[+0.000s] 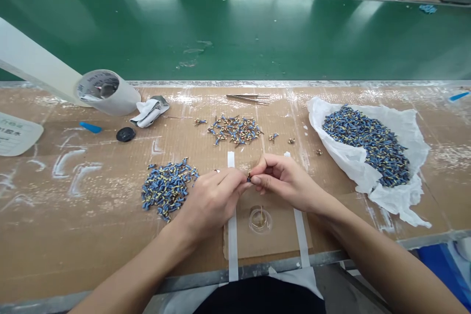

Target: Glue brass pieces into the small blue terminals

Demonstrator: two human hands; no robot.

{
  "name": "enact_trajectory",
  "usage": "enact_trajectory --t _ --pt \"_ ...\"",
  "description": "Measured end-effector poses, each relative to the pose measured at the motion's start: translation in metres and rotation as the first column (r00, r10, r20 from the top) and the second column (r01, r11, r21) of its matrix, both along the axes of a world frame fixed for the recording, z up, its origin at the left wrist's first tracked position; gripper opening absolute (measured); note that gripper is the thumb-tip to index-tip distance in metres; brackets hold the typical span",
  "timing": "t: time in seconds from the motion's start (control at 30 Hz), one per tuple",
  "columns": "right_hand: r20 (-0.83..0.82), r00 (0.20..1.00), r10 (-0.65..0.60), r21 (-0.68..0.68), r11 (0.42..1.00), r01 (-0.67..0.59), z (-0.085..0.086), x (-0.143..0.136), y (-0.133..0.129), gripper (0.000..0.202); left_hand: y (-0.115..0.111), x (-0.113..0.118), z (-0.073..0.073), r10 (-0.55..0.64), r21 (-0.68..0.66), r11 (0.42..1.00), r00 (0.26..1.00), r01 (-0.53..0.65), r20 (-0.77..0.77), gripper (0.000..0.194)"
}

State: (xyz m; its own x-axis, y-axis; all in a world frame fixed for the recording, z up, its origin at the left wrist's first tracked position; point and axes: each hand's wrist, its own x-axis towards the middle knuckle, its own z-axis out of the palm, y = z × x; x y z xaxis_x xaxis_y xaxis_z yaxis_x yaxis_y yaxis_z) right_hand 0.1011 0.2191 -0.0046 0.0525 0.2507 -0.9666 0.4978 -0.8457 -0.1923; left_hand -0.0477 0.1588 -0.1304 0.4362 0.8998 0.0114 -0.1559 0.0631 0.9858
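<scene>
Left hand [211,201] and right hand [283,179] meeting fingertip to fingertip, both pinched on one tiny blue-and-brass piece [249,177] above the counter [73,235]. Blue pile [167,187] just left of the left hand; larger heap on white paper [368,144] farther right.

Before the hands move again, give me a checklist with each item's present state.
1. Small part pinched between both hands: ok; left hand and right hand meet on it.
2. Part's alignment: cannot tell, too small.
3. Pile of blue parts beside the left hand: ok.
4. Middle pile beyond the hands: ok, though a few pieces lie scattered.
5. Tweezers lying apart from the hands: ok.
6. Clear round dish below the hands, contents: cannot tell.
</scene>
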Motion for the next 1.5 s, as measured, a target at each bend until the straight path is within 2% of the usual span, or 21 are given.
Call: enact_trajectory --t 0.07,0.13,0.37,0.57,0.73,0.83,0.97,1.2,1.3,1.5 --pt "-0.022 0.995 -0.1 0.01 0.995 0.1 0.001 -0.002 0.006 0.026 0.003 -0.001 0.001 0.047 -0.044 0.998 0.999 -0.046 0.022 0.006" --pt "-0.032 0.989 -0.143 0.027 0.989 0.144 0.001 -0.004 0.009 0.027 0.006 -0.002 0.002 0.091 -0.069 0.994 0.995 -0.088 0.041 0.006" --pt "0.006 0.97 -0.245 0.053 0.968 0.244 -0.003 -0.008 0.007 0.027 0.01 -0.003 0.002 0.076 -0.161 0.985 0.993 -0.061 0.088 0.006" --pt "0.063 0.98 -0.189 0.089 0.979 0.183 0.001 -0.01 0.004 0.03 0.01 -0.002 -0.001 0.112 -0.161 0.982 0.993 -0.103 0.048 0.006" --pt "0.09 0.985 -0.149 0.136 0.981 0.136 0.003 -0.013 0.005 0.03 0.007 -0.001 -0.005 0.028 -0.091 0.996 0.998 -0.022 0.058 0.005" --pt "0.069 0.979 -0.191 0.114 0.977 0.182 0.001 -0.012 0.003 0.029 0.007 -0.001 -0.005 -0.026 -0.09 0.995 0.997 0.033 0.071 0.005" --pt "0.048 0.973 -0.227 0.06 0.973 0.224 -0.002 -0.009 0.001 0.03 0.008 -0.002 -0.005 -0.022 -0.093 0.995 0.997 0.03 0.077 0.012" --pt "0.008 0.994 -0.105 0.21 0.973 0.101 -0.001 -0.016 -0.004 0.026 0.006 -0.001 0.001 0.042 -0.104 0.994 0.996 -0.034 0.077 0.013" --pt "0.009 0.998 -0.063 0.234 0.97 0.059 0.0 -0.019 -0.007 0.025 0.004 -0.002 0.004 0.059 -0.091 0.994 0.997 -0.054 0.056 0.014" --pt "0.106 0.994 -0.001 0.266 0.964 -0.027 0.001 -0.022 -0.012 0.024 0.004 0.001 0.004 0.077 -0.072 0.995 0.994 -0.072 0.071 0.014"
